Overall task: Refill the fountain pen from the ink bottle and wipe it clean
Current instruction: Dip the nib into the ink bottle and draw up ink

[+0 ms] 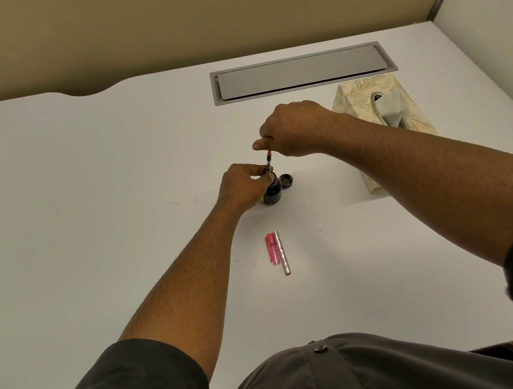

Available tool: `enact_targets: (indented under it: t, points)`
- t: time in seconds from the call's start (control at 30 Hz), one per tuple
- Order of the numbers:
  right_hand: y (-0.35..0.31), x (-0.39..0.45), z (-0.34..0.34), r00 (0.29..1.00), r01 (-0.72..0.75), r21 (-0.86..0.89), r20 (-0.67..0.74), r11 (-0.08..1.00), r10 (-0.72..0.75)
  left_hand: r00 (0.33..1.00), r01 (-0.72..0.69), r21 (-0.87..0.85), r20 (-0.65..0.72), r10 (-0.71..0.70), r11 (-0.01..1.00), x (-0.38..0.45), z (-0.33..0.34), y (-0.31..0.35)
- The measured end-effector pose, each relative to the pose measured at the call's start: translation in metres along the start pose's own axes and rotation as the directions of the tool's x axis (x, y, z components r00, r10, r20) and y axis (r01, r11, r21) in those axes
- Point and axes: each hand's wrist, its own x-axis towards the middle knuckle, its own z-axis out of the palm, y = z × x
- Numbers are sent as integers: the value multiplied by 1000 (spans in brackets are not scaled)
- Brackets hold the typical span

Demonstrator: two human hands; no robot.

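A small dark ink bottle [272,192] stands open on the white desk [82,205], its black cap [286,181] lying just to its right. The pen's inner section with its converter [268,161] stands upright with its lower end in the bottle's mouth. My left hand [242,186] pinches the pen's lower part at the bottle's rim. My right hand [292,129] grips the converter's top end from above. Nearer to me lie the pink pen cap [272,248] and the silver barrel [281,252], side by side.
A patterned tissue box [382,127] with a tissue sticking out stands to the right, partly behind my right forearm. A grey cable hatch [303,72] is set into the desk at the back. Beige partition walls enclose the desk.
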Motion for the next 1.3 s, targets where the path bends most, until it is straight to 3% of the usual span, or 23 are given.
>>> enact_targets:
  t: [0.13, 0.6, 0.83, 1.3]
  points:
    - [2, -3, -5, 1000, 23, 103, 12, 994, -24, 1000, 0, 0, 7, 0, 1000, 0, 0, -1]
    - [-4, -1, -3, 999, -20, -38, 35, 999, 21, 1000, -19, 11, -3, 19, 1000, -1, -1, -1]
    - [-3, -3, -5, 999, -15, 89, 40, 996, 12, 1000, -23, -3, 11, 23, 1000, -1, -1, -1]
    - [-5, -1, -5, 998, -26, 6, 64, 1000, 26, 1000, -14, 1, 6, 14, 1000, 2, 0, -3]
